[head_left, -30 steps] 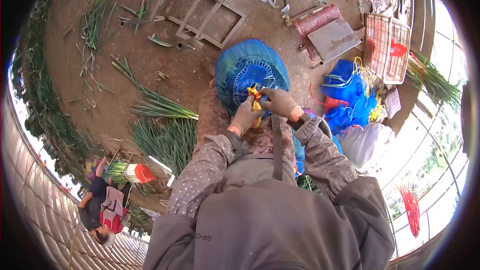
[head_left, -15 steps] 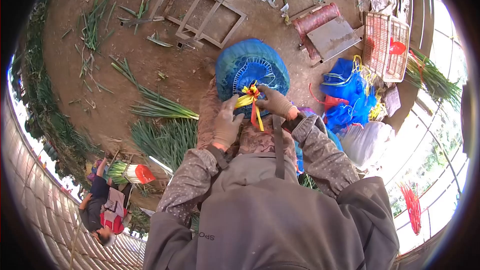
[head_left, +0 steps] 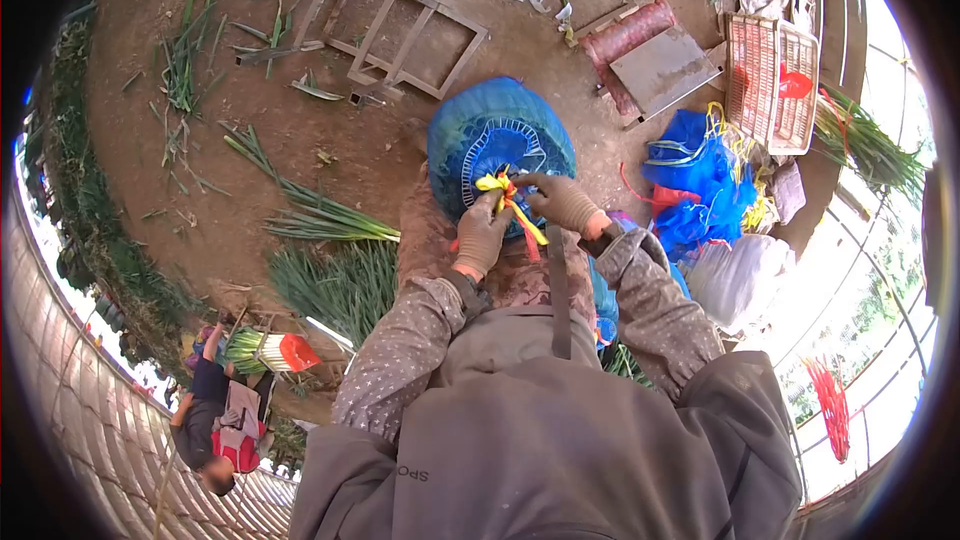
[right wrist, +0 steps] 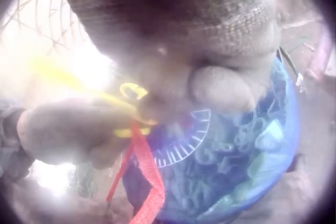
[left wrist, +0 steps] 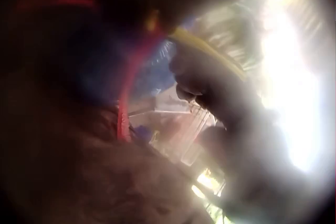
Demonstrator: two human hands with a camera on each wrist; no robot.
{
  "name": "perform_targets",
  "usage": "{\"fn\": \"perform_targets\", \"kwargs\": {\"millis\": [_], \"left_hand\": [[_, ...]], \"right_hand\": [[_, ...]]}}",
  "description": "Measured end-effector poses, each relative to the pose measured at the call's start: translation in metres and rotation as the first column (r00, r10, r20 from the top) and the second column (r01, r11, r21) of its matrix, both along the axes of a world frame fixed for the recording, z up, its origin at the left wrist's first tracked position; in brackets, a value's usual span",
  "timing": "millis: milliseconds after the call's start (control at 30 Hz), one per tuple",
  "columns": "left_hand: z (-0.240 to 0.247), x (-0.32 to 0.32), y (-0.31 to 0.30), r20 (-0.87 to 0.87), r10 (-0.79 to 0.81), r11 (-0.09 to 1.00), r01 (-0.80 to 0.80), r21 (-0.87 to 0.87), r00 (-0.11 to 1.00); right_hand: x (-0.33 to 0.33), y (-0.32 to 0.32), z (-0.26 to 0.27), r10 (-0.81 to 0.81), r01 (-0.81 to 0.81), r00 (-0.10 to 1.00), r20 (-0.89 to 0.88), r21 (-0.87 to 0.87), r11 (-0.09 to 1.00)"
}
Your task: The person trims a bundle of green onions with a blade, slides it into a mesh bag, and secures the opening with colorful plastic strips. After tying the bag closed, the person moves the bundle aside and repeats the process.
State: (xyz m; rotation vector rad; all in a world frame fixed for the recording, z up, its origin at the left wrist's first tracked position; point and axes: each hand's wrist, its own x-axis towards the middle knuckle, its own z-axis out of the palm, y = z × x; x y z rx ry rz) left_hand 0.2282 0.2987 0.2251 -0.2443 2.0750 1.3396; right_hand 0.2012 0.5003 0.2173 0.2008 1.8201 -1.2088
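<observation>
A full blue mesh bag (head_left: 500,110) stands between the person's legs, its gathered mouth bound with yellow and red ribbon (head_left: 508,198). Gloved fingers of the left hand (head_left: 482,236) pinch the ribbon at the knot from the left. From the other side the right hand (head_left: 562,202) pinches at the same tie with bent fingers. In the right wrist view, the red ribbon (right wrist: 149,182) hangs down past the bag (right wrist: 236,166), below the right hand (right wrist: 199,50). The left wrist view is dark and blurred; a red strip (left wrist: 125,98) and a yellow strip (left wrist: 210,53) show there.
Green onions (head_left: 340,285) lie left of the legs. Blue mesh bags (head_left: 700,180) and a pink basket (head_left: 752,80) are at the right. A metal frame (head_left: 400,35) and a low seat (head_left: 665,70) stand ahead. Another person (head_left: 215,420) is at lower left.
The left hand, spread beside the ribbon half a second ago, has closed in on the knot. The yellow ribbon's ends have shifted, one now pointing down to the right. The bag has hardly moved.
</observation>
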Motion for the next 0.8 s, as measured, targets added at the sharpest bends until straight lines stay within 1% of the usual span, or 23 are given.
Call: {"fn": "perform_targets", "kwargs": {"millis": [100, 133, 167, 233, 267, 333, 367, 400, 433, 467, 500, 533, 567, 600, 633, 667, 733, 767, 800], "left_hand": [[0.006, -0.012, 0.01, 0.294, 0.035, 0.997, -0.055, 0.059, 0.955], [0.006, -0.017, 0.013, 0.431, 0.104, 0.973, -0.181, 0.141, 0.897], [0.007, -0.022, 0.013, 0.564, 0.154, 0.929, -0.314, 0.197, 0.811], [0.008, -0.029, 0.011, 0.793, 0.192, 0.783, -0.578, 0.232, 0.578], [0.006, -0.026, 0.019, 0.865, 0.231, 0.645, -0.736, 0.207, 0.445], [0.002, -0.026, 0.032, 0.885, 0.143, 0.631, -0.729, 0.263, 0.443], [-0.005, -0.026, 0.035, 0.894, 0.094, 0.626, -0.724, 0.29, 0.439], [-0.022, -0.027, 0.035, 0.928, 0.059, 0.644, -0.725, 0.246, 0.367], [-0.021, -0.029, 0.036, 0.871, 0.085, 0.769, -0.588, 0.251, 0.484], [-0.019, -0.032, 0.037, 0.796, 0.088, 0.871, -0.434, 0.23, 0.598], [-0.016, -0.035, 0.039, 0.706, 0.068, 0.946, -0.271, 0.18, 0.705], [-0.012, -0.029, 0.042, 0.646, 0.136, 0.939, -0.306, 0.158, 0.751], [-0.009, -0.023, 0.043, 0.642, 0.188, 0.933, -0.34, 0.12, 0.743], [-0.004, -0.017, 0.036, 0.681, 0.188, 0.926, -0.359, 0.118, 0.708], [0.015, -0.024, 0.03, 0.718, 0.186, 0.919, -0.378, 0.115, 0.67], [0.025, -0.019, 0.023, 0.661, 0.214, 0.918, -0.379, 0.116, 0.719], [0.043, -0.008, 0.008, 0.537, 0.261, 0.915, -0.383, 0.126, 0.802], [0.041, 0.001, -0.006, 0.418, 0.19, 0.965, -0.246, 0.085, 0.888], [0.037, 0.011, -0.024, 0.299, 0.097, 0.994, -0.109, 0.022, 0.949]], "right_hand": [[0.016, -0.002, 0.0, -0.231, 0.241, 0.97, -0.075, 0.175, 0.955], [0.017, -0.003, -0.003, -0.232, 0.248, 0.967, -0.11, 0.173, 0.953], [0.022, 0.0, -0.002, -0.248, 0.263, 0.962, -0.116, 0.148, 0.953], [0.028, 0.003, 0.004, -0.277, 0.289, 0.953, -0.126, 0.09, 0.953], [0.037, -0.002, -0.011, -0.413, 0.417, 0.905, -0.102, 0.012, 0.909], [0.048, 0.004, -0.026, -0.523, 0.524, 0.852, 0.014, -0.035, 0.851], [0.048, 0.004, -0.024, -0.542, 0.542, 0.84, -0.035, -0.006, 0.84], [0.047, 0.004, -0.021, -0.557, 0.561, 0.826, -0.085, 0.023, 0.828], [0.046, 0.006, -0.018, -0.568, 0.571, 0.82, -0.067, 0.026, 0.821], [0.045, 0.007, -0.014, -0.579, 0.581, 0.814, -0.051, 0.027, 0.813], [0.042, 0.009, -0.01, -0.591, 0.591, 0.806, -0.037, 0.024, 0.806], [0.038, 0.011, -0.005, -0.573, 0.572, 0.819, -0.015, 0.073, 0.817], [0.037, 0.012, 0.001, -0.598, 0.6, 0.8, -0.042, 0.062, 0.798], [0.037, 0.012, 0.007, -0.623, 0.626, 0.78, -0.062, 0.049, 0.778], [0.037, 0.012, 0.011, -0.648, 0.652, 0.758, -0.081, 0.036, 0.758], [0.038, 0.014, 0.012, -0.587, 0.6, 0.795, -0.153, 0.055, 0.798], [0.038, 0.007, 0.019, -0.516, 0.538, 0.824, -0.235, 0.04, 0.842], [0.036, 0.003, 0.023, -0.478, 0.506, 0.835, -0.273, 0.036, 0.862], [0.036, 0.0, 0.025, -0.431, 0.444, 0.857, -0.283, -0.021, 0.896]]}}
